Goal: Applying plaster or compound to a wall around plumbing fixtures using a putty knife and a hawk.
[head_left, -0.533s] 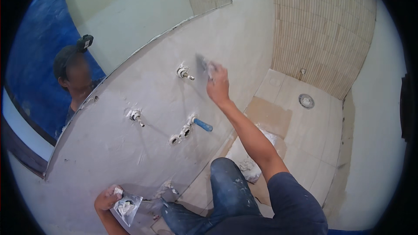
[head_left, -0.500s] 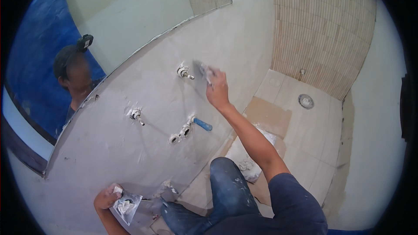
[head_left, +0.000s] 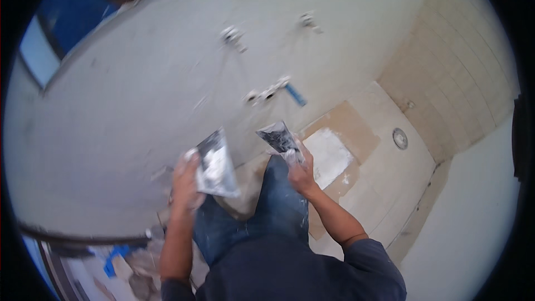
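My left hand [head_left: 185,181], fingers closed, grips a wide, flat metal putty knife [head_left: 216,161] with whitish putty smeared over its blade. Facing it across my lap, my right hand [head_left: 301,170] is wrapped around a second putty knife [head_left: 277,136], whose blade points up and left and also carries smears. White residue coats the fingers of both hands. The two blades are apart and stand off the pale plastered wall [head_left: 145,106]. Motion blurs the left blade, and its handle is hidden by the hand.
Two metal valve stems [head_left: 230,36] and a blue pipe stub [head_left: 295,95] stick out of the wall beside round pipe openings [head_left: 252,97]. Right of my knees, a powdery white sheet [head_left: 330,157] lies on brown cardboard [head_left: 359,139]. A round drain [head_left: 400,138] sits farther right.
My right hand has come down off the wall by the upper valve stem to my lap. My left hand has risen toward it with its knife. The view has tilted down.
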Action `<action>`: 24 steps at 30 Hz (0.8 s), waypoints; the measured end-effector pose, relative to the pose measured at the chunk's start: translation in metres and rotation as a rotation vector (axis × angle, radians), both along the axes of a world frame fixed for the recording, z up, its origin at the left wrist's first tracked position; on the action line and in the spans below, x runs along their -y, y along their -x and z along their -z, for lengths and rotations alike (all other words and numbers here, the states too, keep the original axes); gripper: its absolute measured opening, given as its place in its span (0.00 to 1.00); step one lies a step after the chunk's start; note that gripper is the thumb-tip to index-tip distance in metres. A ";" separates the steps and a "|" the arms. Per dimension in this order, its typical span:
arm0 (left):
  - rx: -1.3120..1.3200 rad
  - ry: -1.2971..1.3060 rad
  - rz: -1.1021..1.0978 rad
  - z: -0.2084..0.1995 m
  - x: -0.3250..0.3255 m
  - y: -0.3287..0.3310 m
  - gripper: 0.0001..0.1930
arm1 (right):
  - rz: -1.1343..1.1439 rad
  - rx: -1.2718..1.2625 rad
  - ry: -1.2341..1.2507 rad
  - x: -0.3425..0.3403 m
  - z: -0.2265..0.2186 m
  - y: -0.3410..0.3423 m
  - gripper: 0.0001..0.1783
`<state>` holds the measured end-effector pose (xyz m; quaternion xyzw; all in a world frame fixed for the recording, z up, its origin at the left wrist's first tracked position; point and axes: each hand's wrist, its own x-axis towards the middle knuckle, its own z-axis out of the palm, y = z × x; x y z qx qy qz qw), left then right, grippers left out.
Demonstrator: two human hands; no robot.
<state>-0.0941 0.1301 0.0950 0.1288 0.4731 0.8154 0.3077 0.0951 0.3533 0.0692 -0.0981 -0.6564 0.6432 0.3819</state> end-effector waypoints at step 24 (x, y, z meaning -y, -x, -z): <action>-0.232 0.285 0.146 0.025 0.082 0.007 0.29 | -0.479 0.208 -1.692 0.081 -0.126 0.037 0.32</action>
